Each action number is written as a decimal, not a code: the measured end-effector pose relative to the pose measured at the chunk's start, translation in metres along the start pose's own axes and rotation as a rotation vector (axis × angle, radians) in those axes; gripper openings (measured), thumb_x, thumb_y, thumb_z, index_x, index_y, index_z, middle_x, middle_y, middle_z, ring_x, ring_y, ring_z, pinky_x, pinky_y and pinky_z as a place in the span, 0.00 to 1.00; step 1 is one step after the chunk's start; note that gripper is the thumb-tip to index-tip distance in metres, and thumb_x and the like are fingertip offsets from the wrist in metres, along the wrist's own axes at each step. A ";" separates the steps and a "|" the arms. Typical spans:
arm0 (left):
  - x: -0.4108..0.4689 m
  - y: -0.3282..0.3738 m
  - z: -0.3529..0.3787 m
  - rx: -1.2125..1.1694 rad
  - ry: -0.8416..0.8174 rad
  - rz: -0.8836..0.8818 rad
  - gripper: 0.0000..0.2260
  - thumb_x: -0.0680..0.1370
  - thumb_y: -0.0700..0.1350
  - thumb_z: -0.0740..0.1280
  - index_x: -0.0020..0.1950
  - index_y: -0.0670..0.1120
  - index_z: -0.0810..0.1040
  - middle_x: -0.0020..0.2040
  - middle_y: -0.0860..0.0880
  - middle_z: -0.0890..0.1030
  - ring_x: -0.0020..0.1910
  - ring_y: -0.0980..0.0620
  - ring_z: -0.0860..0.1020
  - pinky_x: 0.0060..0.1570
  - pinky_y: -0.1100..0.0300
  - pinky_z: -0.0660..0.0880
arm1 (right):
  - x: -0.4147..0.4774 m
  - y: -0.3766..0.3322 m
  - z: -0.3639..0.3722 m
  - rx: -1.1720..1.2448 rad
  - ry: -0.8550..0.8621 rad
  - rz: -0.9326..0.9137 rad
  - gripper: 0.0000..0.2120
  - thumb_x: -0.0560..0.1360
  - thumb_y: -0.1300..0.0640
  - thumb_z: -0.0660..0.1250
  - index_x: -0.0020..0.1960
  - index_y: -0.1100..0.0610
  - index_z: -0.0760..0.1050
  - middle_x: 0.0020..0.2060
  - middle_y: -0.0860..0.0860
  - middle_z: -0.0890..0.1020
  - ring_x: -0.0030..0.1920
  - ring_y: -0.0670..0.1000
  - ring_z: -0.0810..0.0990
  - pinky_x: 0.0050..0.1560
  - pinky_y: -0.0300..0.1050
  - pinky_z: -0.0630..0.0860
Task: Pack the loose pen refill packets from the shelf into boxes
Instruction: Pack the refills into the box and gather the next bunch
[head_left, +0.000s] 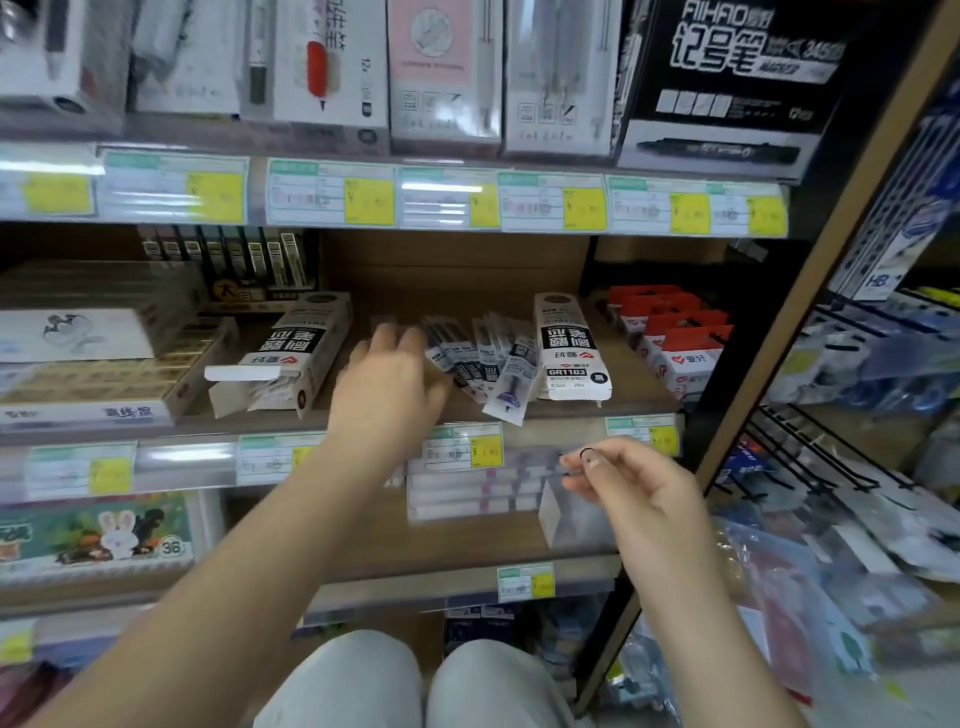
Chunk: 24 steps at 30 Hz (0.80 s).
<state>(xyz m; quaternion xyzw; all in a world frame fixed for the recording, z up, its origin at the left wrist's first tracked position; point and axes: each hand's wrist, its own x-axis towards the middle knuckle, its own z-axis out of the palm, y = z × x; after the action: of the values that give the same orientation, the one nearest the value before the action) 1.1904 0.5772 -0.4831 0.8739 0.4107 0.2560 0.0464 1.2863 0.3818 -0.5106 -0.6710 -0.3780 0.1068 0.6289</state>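
Note:
Several loose pen refill packets (485, 364) lie fanned out on the middle wooden shelf (639, 387). My left hand (392, 382) reaches over the shelf edge, fingers spread and relaxed, at the left end of the pile; whether it touches a packet is hidden. An open white-and-black refill box (291, 356) lies to the left with its flap out. A closed refill box (571, 348) lies right of the pile. My right hand (621, 475) hovers below the shelf front, pinching a small black rubber band (587, 454) between thumb and fingertips.
Red-topped packets (675, 343) stand at the shelf's right end. Flat stationery boxes (104, 364) fill the left. Price labels (462, 447) line the shelf fronts. Pen boxes (447, 73) stand on the shelf above. A wooden upright (810, 291) borders the right, with hanging goods beyond.

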 end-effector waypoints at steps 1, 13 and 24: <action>0.017 0.005 0.007 0.014 -0.116 -0.094 0.22 0.77 0.56 0.61 0.63 0.42 0.68 0.62 0.40 0.70 0.59 0.36 0.71 0.53 0.46 0.71 | -0.001 0.000 -0.001 0.005 -0.001 0.003 0.11 0.75 0.62 0.64 0.38 0.51 0.80 0.37 0.44 0.84 0.39 0.41 0.82 0.42 0.31 0.75; 0.089 0.033 0.053 0.178 -0.471 -0.244 0.30 0.75 0.65 0.56 0.67 0.45 0.71 0.63 0.42 0.76 0.59 0.41 0.76 0.57 0.48 0.74 | -0.004 0.015 -0.016 0.054 0.011 0.069 0.10 0.75 0.54 0.60 0.41 0.47 0.80 0.38 0.44 0.84 0.39 0.43 0.82 0.41 0.33 0.77; 0.096 0.027 0.058 -0.070 -0.342 -0.294 0.23 0.74 0.57 0.65 0.61 0.42 0.73 0.60 0.42 0.77 0.61 0.39 0.73 0.62 0.47 0.69 | -0.003 0.028 -0.021 0.073 0.042 0.114 0.13 0.78 0.57 0.60 0.39 0.51 0.80 0.38 0.47 0.85 0.38 0.45 0.83 0.45 0.46 0.77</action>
<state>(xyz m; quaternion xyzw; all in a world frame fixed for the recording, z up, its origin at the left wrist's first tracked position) 1.2883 0.6377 -0.4856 0.8331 0.5107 0.1088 0.1824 1.3080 0.3658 -0.5333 -0.6704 -0.3215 0.1420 0.6535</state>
